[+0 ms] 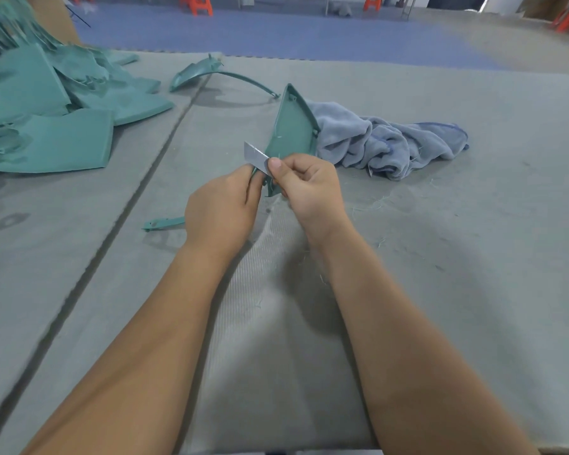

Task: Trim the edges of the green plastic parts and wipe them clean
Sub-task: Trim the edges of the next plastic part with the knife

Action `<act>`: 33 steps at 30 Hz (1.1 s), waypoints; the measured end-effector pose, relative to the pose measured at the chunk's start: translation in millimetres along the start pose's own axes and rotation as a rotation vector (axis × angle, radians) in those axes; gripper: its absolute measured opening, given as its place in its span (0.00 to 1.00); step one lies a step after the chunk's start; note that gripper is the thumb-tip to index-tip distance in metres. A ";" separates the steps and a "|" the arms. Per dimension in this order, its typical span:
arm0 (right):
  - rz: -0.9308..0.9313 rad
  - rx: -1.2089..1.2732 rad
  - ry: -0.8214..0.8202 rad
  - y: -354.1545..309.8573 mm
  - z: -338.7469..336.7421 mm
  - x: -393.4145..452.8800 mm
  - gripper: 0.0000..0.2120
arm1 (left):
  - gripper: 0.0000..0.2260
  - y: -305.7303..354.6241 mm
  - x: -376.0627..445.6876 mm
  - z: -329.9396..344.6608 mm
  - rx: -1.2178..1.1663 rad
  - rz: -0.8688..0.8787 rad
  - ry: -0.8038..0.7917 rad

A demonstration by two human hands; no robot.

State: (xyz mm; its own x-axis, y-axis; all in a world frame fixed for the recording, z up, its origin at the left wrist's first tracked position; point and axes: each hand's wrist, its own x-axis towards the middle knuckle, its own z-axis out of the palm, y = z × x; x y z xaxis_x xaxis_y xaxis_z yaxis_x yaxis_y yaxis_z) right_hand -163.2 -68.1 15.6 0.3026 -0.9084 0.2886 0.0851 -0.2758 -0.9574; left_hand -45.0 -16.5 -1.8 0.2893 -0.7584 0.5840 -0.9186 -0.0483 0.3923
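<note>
Green plastic trim part (293, 133): thin, light, stiff curved shell, likely springy at its edges; held upright above the grey tabletop (473, 224), best gripped at the narrow lower end. Left hand (222, 213) fingers curl round that end; right hand (309, 188) pinches a bare razor blade (256, 157) against its edge. Blue cloth (385, 142) lies just behind; untrimmed pile (46, 110) far left.

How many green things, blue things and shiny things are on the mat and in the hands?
Green: 4, the held part, the curved part, the small strip and the pile, counted as one.
Blue-grey: 1, the cloth.
Shiny: 1, the blade in the right hand.
Total: 6
</note>
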 end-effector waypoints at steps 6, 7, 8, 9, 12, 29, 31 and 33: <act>0.002 -0.050 0.038 -3.0 3.1 0.7 0.17 | 0.17 1.1 1.1 0.3 0.020 -0.001 0.012; 0.009 -0.035 0.066 -5.1 3.0 1.7 0.17 | 0.17 1.6 0.6 0.5 0.028 0.005 0.009; 0.011 -0.017 0.111 -7.8 1.3 4.5 0.17 | 0.17 2.2 -0.2 0.7 0.036 0.018 0.003; 0.003 -0.021 0.155 -11.2 -2.0 7.7 0.18 | 0.18 3.5 -1.4 0.9 0.042 0.029 -0.004; -0.057 -0.153 0.181 -17.1 -11.7 13.7 0.20 | 0.17 7.9 -3.7 -0.6 0.057 0.017 -0.014; 0.058 0.168 0.215 -22.1 -14.8 8.9 0.06 | 0.17 11.3 -6.6 -3.1 0.024 0.053 -0.002; 0.066 0.155 0.207 -21.4 -11.5 8.3 0.06 | 0.17 11.3 -6.7 -3.2 0.035 0.065 -0.001; 0.061 0.140 0.209 -20.0 -10.7 8.5 0.10 | 0.17 10.9 -6.7 -3.5 0.039 0.081 -0.004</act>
State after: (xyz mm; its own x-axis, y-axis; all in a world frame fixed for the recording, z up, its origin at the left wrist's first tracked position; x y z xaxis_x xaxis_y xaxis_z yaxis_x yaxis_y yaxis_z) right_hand -172.5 -73.6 37.3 0.1097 -0.9711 0.2118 0.2080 -0.1859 -0.9603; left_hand -56.0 -9.7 1.0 0.2127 -0.7637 0.6095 -0.9487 -0.0121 0.3159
